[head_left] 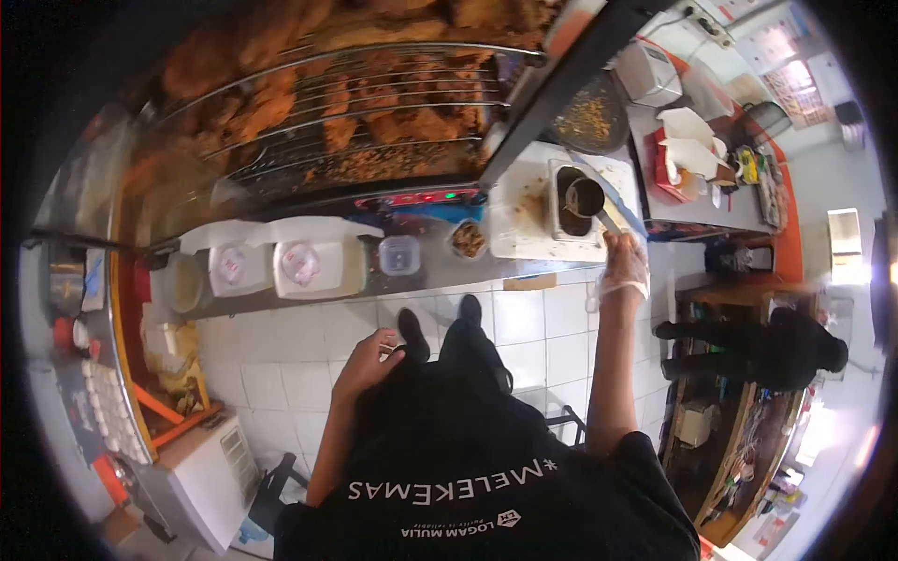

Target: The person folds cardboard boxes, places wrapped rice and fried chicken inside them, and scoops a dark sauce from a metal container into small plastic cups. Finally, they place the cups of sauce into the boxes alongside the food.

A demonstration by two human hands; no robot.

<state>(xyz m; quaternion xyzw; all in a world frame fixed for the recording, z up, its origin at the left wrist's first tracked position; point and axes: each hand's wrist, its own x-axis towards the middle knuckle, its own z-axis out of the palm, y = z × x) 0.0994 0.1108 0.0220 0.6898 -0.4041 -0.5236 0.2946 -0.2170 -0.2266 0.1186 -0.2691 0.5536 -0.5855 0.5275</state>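
Observation:
My right hand (622,266), in a clear plastic glove, grips the handle of a ladle (586,198). The ladle's dark round bowl is over a rectangular metal container (556,220) with dark contents. That container stands on a white board (510,217) marked with brown stains. My left hand (368,362) hangs low beside my dark trousers, its fingers loosely bent and apart, with nothing in them. Nearest the board is a small clear tub (468,239) of brown bits.
Two open white takeaway boxes (351,266) and a lidded clear tub (400,255) line the counter. Behind, a display case holds fried pieces on a wire rack (374,110). A dark round pan (591,117) sits beyond the board. Another person (776,351) stands by shelves at right.

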